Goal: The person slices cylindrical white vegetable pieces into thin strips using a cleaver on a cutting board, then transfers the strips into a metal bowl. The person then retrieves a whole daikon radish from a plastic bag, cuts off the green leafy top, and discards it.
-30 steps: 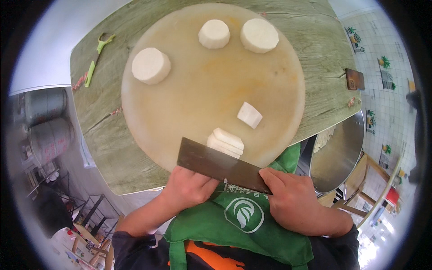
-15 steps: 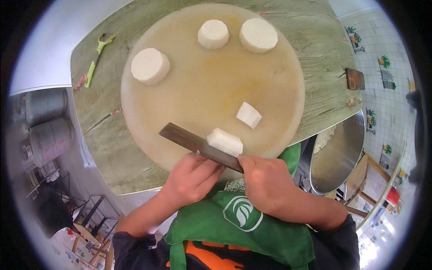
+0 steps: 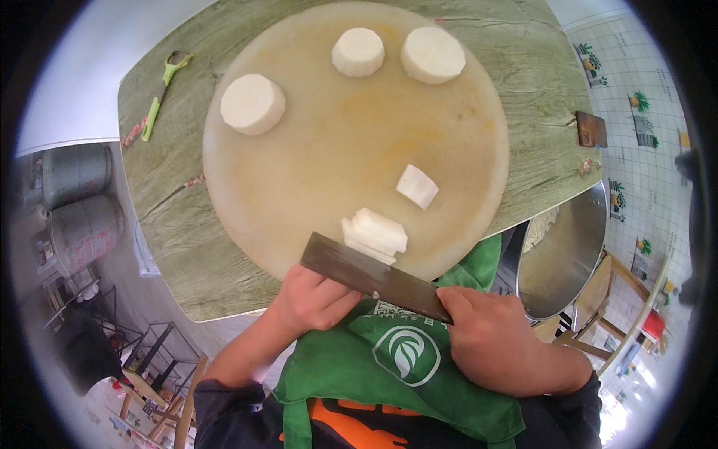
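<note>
Slices (image 3: 380, 230) lie on the board (image 3: 321, 165) beyond the cleaver (image 3: 366, 278).

The head view comes from the left one of two fisheye cameras worn on the person's head, facing steeply down over the bench (image 3: 542, 112), upright and unmirrored. It sits near enough for the round board (image 3: 314, 172) to fill the upper middle, with the left hand (image 3: 315, 297) and right hand (image 3: 488, 335) below. The wide lens also takes in the apron (image 3: 321, 374) and bends straight edges toward its dark rim.
</note>
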Tool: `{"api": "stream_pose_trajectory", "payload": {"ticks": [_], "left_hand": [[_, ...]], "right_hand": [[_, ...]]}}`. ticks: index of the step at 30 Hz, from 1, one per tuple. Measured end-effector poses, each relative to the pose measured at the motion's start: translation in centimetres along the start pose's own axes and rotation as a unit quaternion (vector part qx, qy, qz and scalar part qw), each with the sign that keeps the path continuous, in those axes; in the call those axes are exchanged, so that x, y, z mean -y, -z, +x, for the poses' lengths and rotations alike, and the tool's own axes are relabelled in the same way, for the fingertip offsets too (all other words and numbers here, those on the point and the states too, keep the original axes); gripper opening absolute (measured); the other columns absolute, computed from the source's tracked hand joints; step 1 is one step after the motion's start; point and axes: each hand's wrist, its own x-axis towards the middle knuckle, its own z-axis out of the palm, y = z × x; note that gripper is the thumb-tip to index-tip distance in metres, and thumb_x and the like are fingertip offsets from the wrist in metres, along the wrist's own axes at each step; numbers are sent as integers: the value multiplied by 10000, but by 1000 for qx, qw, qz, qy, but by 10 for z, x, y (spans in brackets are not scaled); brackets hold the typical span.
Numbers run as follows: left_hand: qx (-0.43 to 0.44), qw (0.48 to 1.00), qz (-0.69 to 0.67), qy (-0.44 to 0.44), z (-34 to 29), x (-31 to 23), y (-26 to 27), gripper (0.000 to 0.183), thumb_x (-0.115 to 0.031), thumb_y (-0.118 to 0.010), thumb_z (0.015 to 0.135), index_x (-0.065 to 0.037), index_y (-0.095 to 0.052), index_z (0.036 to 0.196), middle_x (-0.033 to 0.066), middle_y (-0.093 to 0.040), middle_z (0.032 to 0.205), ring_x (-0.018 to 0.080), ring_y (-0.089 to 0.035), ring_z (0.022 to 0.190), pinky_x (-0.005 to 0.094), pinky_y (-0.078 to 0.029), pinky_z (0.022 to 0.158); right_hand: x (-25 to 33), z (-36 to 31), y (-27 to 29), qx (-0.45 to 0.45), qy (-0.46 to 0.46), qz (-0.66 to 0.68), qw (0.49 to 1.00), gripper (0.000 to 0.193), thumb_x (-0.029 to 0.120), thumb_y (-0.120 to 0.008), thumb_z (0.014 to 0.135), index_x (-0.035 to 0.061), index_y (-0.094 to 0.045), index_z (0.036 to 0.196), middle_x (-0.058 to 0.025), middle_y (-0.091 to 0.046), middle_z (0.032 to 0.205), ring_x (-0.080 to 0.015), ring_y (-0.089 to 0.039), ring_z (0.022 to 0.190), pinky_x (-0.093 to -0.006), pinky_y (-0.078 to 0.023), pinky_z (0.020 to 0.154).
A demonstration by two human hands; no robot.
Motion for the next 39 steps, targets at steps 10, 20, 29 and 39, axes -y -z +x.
{"api": "stream_pose_trajectory", "payload": {"ticks": [10,20,29,39], "left_hand": [[10,1000,10,21,-6,-3,-3,261,-90,-730,616,-31,-769,866,49,-662,884,239,-651,783,342,-559,656],[-2,1000,15,5,-15,-1,-5,250,-72,-693,564,-43,-745,807,43,-659,859,224,-647,773,344,-547,659],[-20,1000,21,8,-5,-3,-9,314,-58,-719,627,-11,-765,934,87,-687,952,263,-647,793,351,-545,665],[49,993,20,103,70,5,11,189,-74,-763,795,-72,-733,982,68,-674,1015,277,-643,869,393,-539,721]], "right_hand": [[-4,21,-14,-49,28,59,997,182,43,-576,820,-31,-591,985,-185,-668,900,-375,-690,726,-454,-548,600],[3,2,2,22,-2,13,1000,164,73,-590,822,-25,-575,952,-181,-665,875,-371,-687,685,-457,-553,579],[-14,39,-47,-34,4,52,998,165,104,-685,874,-6,-680,996,-198,-701,828,-404,-689,740,-482,-552,649],[-58,1,-24,-287,-239,267,889,225,176,-706,940,-49,-710,944,-195,-691,704,-313,-703,620,-397,-532,603]]}}
